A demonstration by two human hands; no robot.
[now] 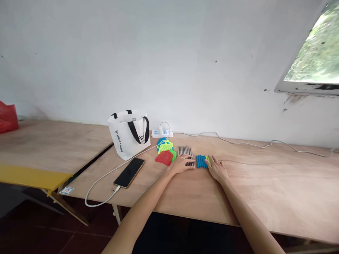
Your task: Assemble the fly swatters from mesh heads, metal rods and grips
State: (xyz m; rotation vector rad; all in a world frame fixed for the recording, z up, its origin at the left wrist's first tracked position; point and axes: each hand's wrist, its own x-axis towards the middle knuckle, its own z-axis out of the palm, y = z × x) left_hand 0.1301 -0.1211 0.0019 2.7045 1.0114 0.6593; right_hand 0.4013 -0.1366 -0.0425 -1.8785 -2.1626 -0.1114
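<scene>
My left hand [183, 163] lies over the near part of a row of thin grey metal rods [185, 151], its fingers stretched out to the right. Just right of the rods is a row of short blue cylinders [201, 161], side by side on the table. My right hand [217, 168] rests at the right end of that row, fingers extended forward, partly covering a yellow-green piece [208, 159]. To the left of my left hand lie overlapping flat mesh pieces: a red one [164, 157], a green one [173, 154], a yellow one [165, 146] and a blue one [160, 141].
A black-screened phone [129, 172] on a white charging cable [96, 183] lies left. Behind it stands a white tote bag [124, 139]. A power strip [162, 133] sits by the wall, its cord running right. A second table [53, 141] adjoins at left, across a gap.
</scene>
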